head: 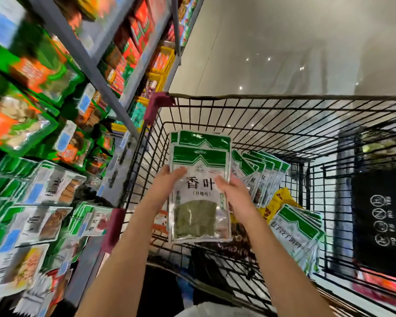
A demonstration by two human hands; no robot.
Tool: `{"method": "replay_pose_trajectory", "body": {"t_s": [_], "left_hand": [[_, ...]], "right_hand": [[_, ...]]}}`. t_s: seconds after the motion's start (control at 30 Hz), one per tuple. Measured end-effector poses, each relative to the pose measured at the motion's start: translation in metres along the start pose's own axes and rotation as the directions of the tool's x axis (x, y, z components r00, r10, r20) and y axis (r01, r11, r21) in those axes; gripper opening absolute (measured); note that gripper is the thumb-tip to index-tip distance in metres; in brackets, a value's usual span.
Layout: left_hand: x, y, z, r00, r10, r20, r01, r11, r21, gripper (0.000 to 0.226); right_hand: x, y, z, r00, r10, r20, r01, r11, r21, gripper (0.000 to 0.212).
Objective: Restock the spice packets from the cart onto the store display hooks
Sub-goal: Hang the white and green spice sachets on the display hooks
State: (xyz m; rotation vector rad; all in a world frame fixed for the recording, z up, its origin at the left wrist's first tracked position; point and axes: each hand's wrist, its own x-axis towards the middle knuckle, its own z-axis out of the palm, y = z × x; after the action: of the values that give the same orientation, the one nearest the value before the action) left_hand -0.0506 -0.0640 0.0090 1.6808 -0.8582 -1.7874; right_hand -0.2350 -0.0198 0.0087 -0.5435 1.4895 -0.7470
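Note:
I hold a small stack of green-and-white spice packets (199, 197) upright over the cart, the front one clear-windowed with dried green leaves. My left hand (167, 181) grips the stack's left edge, thumb on the front. My right hand (233, 191) grips its right edge. More green-topped packets (261, 175) stand fanned inside the black wire cart (284, 110), and another pile (297, 232) lies at its right side. The display hooks (44, 191) on the left carry rows of similar packets, blurred.
Shelves (82, 53) of green and orange packaged goods rise at the upper left. A yellow bag (277, 202) lies in the cart among the packets. The cart's child-seat flap (380, 216) with warning icons is at the right. Pale shop floor lies beyond.

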Motion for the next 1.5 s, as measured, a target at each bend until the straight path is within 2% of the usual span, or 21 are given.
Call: {"method": "replay_pose_trajectory", "body": {"t_s": [0.2, 0.3, 0.33, 0.37, 0.47, 0.5, 0.53, 0.6, 0.63, 0.7, 0.73, 0.8, 0.83, 0.9, 0.97, 1.03, 1.13, 1.27, 1.33, 1.43, 1.5], "left_hand": [[-0.057, 0.035, -0.007, 0.969, 0.247, -0.026, -0.248, 0.968, -0.025, 0.05], [-0.088, 0.05, -0.02, 0.938, 0.333, -0.095, -0.337, 0.941, -0.03, 0.063], [-0.093, 0.053, -0.023, 0.932, 0.344, -0.111, -0.349, 0.937, -0.03, 0.065], [-0.101, 0.057, -0.03, 0.918, 0.371, -0.139, -0.379, 0.925, -0.036, 0.07], [-0.122, 0.061, -0.058, 0.887, 0.392, -0.245, -0.416, 0.908, -0.053, 0.094], [-0.132, 0.065, -0.065, 0.876, 0.396, -0.276, -0.429, 0.901, -0.07, 0.097], [-0.139, 0.066, -0.074, 0.867, 0.394, -0.305, -0.439, 0.894, -0.092, 0.094], [-0.154, 0.07, -0.09, 0.857, 0.365, -0.364, -0.437, 0.889, -0.137, 0.063], [-0.158, 0.07, -0.099, 0.859, 0.335, -0.386, -0.417, 0.896, -0.15, 0.048], [-0.169, 0.071, -0.119, 0.859, 0.279, -0.429, -0.375, 0.914, -0.155, 0.03], [-0.175, 0.071, -0.128, 0.856, 0.268, -0.441, -0.372, 0.913, -0.168, 0.021], [-0.185, 0.069, -0.148, 0.844, 0.275, -0.46, -0.392, 0.902, -0.181, 0.01], [-0.19, 0.068, -0.156, 0.833, 0.29, -0.471, -0.41, 0.895, -0.175, 0.005], [-0.201, 0.066, -0.173, 0.809, 0.335, -0.483, -0.462, 0.871, -0.17, 0.01], [-0.213, 0.065, -0.193, 0.799, 0.372, -0.473, -0.509, 0.837, -0.201, 0.043], [-0.223, 0.066, -0.214, 0.797, 0.395, -0.457, -0.533, 0.817, -0.222, 0.065], [-0.235, 0.071, -0.247, 0.792, 0.378, -0.48, -0.527, 0.82, -0.224, 0.052], [-0.246, 0.082, -0.292, 0.753, 0.373, -0.542, -0.537, 0.825, -0.178, 0.018], [-0.254, 0.082, -0.309, 0.742, 0.379, -0.553, -0.54, 0.826, -0.158, 0.02], [-0.268, 0.076, -0.324, 0.734, 0.39, -0.556, -0.539, 0.833, -0.128, 0.044], [-0.274, 0.069, -0.334, 0.72, 0.383, -0.578, -0.558, 0.816, -0.155, 0.026]], "right_hand": [[-0.036, -0.025, 0.024, 0.986, -0.16, -0.04, 0.162, 0.985, 0.064, 0.086], [-0.05, -0.041, 0.039, 0.981, -0.19, 0.028, 0.189, 0.981, 0.034, 0.046], [-0.052, -0.044, 0.043, 0.975, -0.216, 0.045, 0.215, 0.976, 0.014, 0.042], [-0.057, -0.05, 0.051, 0.97, -0.239, 0.046, 0.24, 0.971, -0.02, 0.052], [-0.068, -0.066, 0.081, 0.959, -0.272, 0.079, 0.273, 0.962, -0.009, 0.115], [-0.073, -0.073, 0.092, 0.957, -0.272, 0.101, 0.275, 0.961, -0.014, 0.118], [-0.077, -0.08, 0.103, 0.953, -0.274, 0.128, 0.277, 0.961, -0.002, 0.111], [-0.088, -0.091, 0.122, 0.935, -0.298, 0.191, 0.306, 0.952, -0.016, 0.07], [-0.091, -0.093, 0.132, 0.925, -0.321, 0.204, 0.331, 0.944, -0.015, 0.06], [-0.098, -0.097, 0.15, 0.907, -0.335, 0.257, 0.352, 0.936, -0.022, 0.078], [-0.102, -0.099, 0.16, 0.891, -0.353, 0.287, 0.377, 0.925, -0.034, 0.077], [-0.11, -0.102, 0.178, 0.85, -0.377, 0.367, 0.428, 0.901, -0.066, 0.049], [-0.112, -0.103, 0.188, 0.846, -0.358, 0.395, 0.427, 0.899, -0.1, 0.045], [-0.12, -0.109, 0.207, 0.847, -0.343, 0.407, 0.426, 0.895, -0.132, 0.049], [-0.123, -0.116, 0.225, 0.833, -0.304, 0.462, 0.378, 0.923, -0.074, 0.051], [-0.12, -0.121, 0.245, 0.815, -0.303, 0.493, 0.375, 0.926, -0.051, 0.065], [-0.114, -0.124, 0.278, 0.801, -0.35, 0.487, 0.402, 0.916, -0.002, 0.084], [-0.132, -0.136, 0.321, 0.807, -0.298, 0.51, 0.31, 0.949, 0.064, 0.044], [-0.131, -0.139, 0.339, 0.788, -0.284, 0.546, 0.304, 0.951, 0.056, 0.039], [-0.128, -0.144, 0.361, 0.732, -0.331, 0.596, 0.389, 0.92, 0.034, 0.046], [-0.123, -0.143, 0.375, 0.721, -0.369, 0.587, 0.437, 0.899, 0.028, 0.041]]}}
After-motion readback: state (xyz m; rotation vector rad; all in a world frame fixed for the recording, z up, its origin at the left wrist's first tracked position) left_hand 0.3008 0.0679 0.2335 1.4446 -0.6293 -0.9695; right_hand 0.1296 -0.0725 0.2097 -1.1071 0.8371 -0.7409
